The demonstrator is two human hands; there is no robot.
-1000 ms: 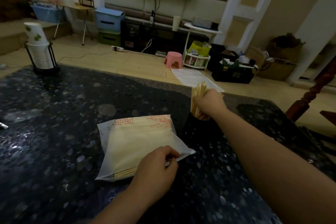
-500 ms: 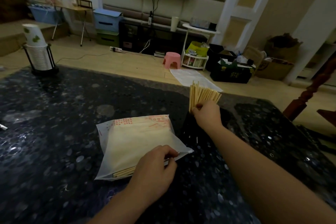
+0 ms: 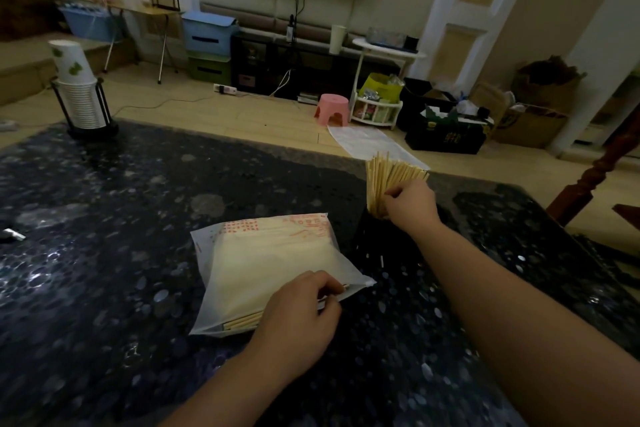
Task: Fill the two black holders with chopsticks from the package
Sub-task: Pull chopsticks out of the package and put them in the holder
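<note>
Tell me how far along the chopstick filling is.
Done: a bundle of chopsticks stands in one black holder. In hand: the right hand grips that bundle; the left hand pinches the package mouth. Left: many chopsticks remain packaged; a second holder isn't visible.

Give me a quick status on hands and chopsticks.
Left hand pinches package opening. Right hand grips chopsticks standing in black holder. Nothing blocking.

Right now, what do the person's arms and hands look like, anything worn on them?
Both forearms are bare as far as the view shows: no sleeves, gloves, watch or bracelet. The left hand and right hand show no rings that I can make out in the dim light. Whether there are sleeves higher up is out of view.
</note>
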